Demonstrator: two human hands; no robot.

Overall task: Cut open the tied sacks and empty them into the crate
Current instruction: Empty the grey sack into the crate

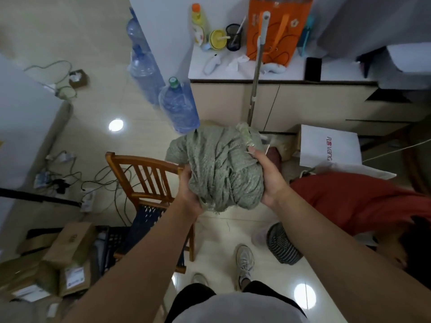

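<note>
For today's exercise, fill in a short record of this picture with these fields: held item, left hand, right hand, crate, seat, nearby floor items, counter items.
held item: bundled pale green woven sack, held up in front of the person
left hand: left hand grips the sack's lower left side
right hand: right hand grips its right side
crate: dark blue slotted plastic crate, on the chair
seat: brown wooden slatted chair
nearby floor items: large clear blue water bottle, white paper bag
counter items: orange paper carrier bag
</note>
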